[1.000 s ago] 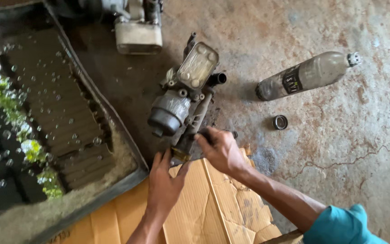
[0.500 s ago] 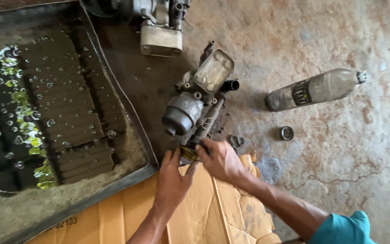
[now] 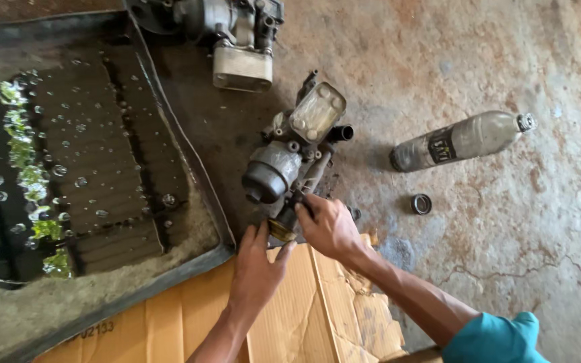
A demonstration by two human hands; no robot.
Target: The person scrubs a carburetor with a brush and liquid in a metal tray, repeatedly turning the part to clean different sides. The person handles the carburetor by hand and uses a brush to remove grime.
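Nearest me lies flattened brown cardboard; above it my left hand pinches and my right hand grips the greasy engine part on the concrete floor. Farther right lies a dusty plastic bottle with a dark label, near a small black cap.

Stained, cracked concrete floor (oil-darkened near the middle) under daylight, flattened cardboard at the bottom.

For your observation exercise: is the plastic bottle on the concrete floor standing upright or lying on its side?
Lying on its side. The plastic bottle rests lengthwise on the concrete floor, its neck pointing toward the upper right, away from both hands.
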